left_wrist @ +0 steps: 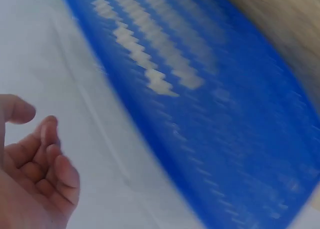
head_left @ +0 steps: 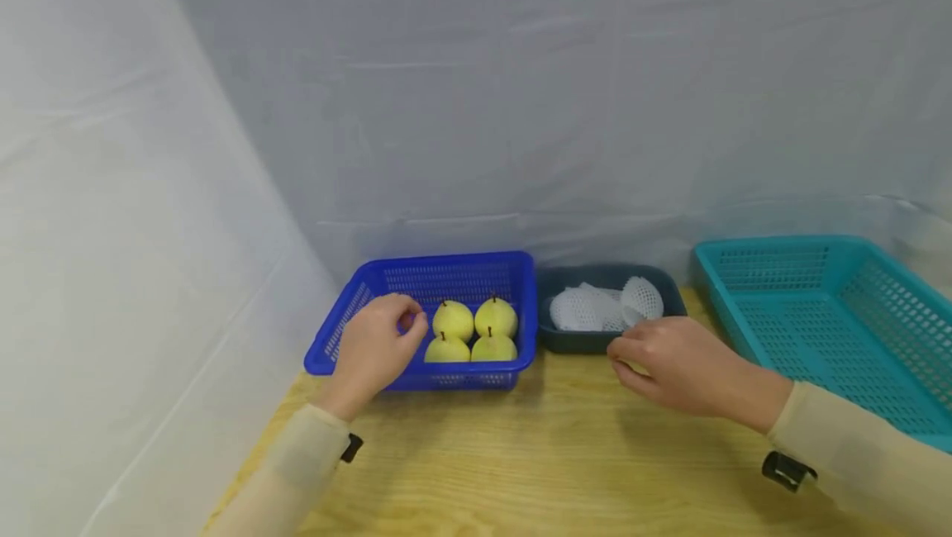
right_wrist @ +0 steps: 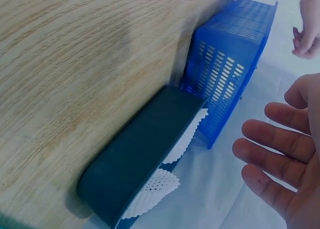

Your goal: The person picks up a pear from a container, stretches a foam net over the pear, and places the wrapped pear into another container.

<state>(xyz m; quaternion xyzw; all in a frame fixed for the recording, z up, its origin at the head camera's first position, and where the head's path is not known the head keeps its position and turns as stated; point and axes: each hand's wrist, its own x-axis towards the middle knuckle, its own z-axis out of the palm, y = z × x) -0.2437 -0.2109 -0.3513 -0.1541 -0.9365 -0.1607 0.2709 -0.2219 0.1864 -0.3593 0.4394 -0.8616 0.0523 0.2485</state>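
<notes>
My left hand (head_left: 378, 344) hovers over the left part of a blue basket (head_left: 526, 355), its fingers loosely bent and nothing between them. In that basket, just right of the hand, stand several yellow-green pears (head_left: 496, 318) with stems up. My right hand (head_left: 680, 365) is above the front edge of a dark green tray (head_left: 583, 342), with relaxed fingers (right_wrist: 272, 134) and an empty palm. White foam fruit nets (head_left: 578, 310) lie in the tray, and one more foam net (head_left: 641, 301) sits at its right end. The left wrist view is blurred and does not show the pears.
A large teal basket (head_left: 799, 301) stands at the right, close to the dark tray. All the containers rest on a wooden table (head_left: 521, 454). White sheeting (head_left: 506, 107) hangs behind and along the left side.
</notes>
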